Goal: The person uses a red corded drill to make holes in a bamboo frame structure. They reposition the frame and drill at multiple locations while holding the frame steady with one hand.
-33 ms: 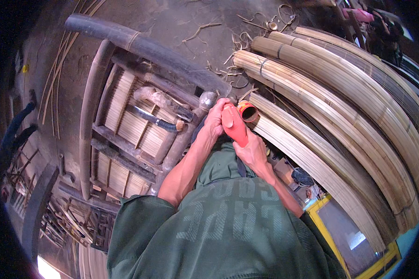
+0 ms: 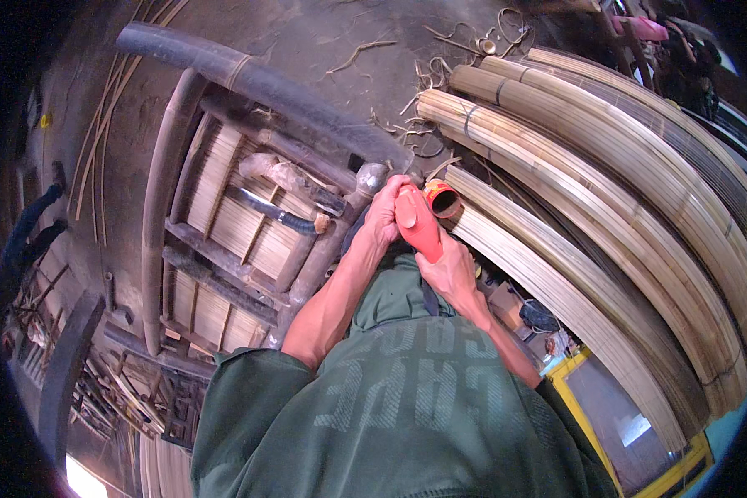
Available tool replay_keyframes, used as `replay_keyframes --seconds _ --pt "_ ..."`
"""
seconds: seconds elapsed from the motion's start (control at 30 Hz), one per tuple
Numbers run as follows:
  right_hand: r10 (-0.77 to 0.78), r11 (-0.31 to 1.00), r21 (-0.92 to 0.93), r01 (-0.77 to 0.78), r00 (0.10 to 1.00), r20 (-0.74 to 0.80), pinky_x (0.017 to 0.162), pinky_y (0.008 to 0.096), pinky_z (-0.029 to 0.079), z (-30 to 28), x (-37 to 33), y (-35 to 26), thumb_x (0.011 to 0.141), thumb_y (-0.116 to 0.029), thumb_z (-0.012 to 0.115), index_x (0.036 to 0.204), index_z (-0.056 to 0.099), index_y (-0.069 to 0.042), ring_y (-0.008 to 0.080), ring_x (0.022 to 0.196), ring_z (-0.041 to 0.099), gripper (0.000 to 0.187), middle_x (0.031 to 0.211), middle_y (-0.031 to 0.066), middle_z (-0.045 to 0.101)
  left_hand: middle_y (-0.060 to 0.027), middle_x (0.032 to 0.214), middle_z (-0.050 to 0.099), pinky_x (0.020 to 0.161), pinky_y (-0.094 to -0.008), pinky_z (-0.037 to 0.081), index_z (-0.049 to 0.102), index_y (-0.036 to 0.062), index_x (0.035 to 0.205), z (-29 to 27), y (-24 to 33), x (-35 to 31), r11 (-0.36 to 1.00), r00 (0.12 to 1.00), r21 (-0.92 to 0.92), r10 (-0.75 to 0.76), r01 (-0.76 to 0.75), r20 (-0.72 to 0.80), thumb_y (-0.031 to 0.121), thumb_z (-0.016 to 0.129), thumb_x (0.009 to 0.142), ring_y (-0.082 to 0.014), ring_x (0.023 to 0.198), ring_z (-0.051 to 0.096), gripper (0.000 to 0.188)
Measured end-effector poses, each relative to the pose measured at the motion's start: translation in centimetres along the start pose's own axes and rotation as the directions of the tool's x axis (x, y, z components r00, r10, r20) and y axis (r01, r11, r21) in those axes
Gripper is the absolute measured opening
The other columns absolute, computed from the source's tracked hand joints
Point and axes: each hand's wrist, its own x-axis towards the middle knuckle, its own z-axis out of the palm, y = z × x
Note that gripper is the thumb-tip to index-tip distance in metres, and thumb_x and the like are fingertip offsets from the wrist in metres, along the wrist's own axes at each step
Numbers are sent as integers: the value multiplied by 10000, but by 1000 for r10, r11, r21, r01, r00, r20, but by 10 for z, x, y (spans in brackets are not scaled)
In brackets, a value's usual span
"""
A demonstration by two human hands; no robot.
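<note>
A smooth orange-red rounded object [image 2: 419, 224], long and tapering, is held before my body; I cannot make out its kind. My left hand [image 2: 382, 217] closes on its far left side. Around the lower end is wrapped my right hand [image 2: 450, 270], also closed. Just right of the object, apart from my fingers, sits an open can [image 2: 443, 199] with a red and yellow outside and a dark inside. On my left lies a dark bamboo frame [image 2: 307, 274] with slatted panels, its corner close to my left hand. The far tip of the orange-red object is partly hidden.
Long bundles of split bamboo slats [image 2: 556, 158] curve along the right. A thick dark bamboo pole [image 2: 266, 81] crosses the far side of the frame. Loose strips [image 2: 95, 149] lie on the floor [image 2: 307, 50] at left. A yellow-edged panel [image 2: 614, 415] stands lower right.
</note>
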Motion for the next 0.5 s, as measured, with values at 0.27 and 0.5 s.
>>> replay_keyframes --seconds 0.27,0.5 --pt "-35 999 7 35 999 -10 801 515 496 1 5 -4 735 -232 661 1259 545 -108 451 919 617 551 948 259 657 -108 733 637 633 -364 553 596 48 790 -1 6 4 999 1000 -21 -23 23 22 280 655 824 -236 640 622 242" --pt "-22 1000 1 22 999 -25 791 507 497 5 9 8 732 -246 655 1170 595 -77 440 898 627 473 924 257 661 -50 693 621 604 -351 549 582 102 764 -1 2 17 999 999 29 37 -37 24 271 660 817 -185 592 606 193"
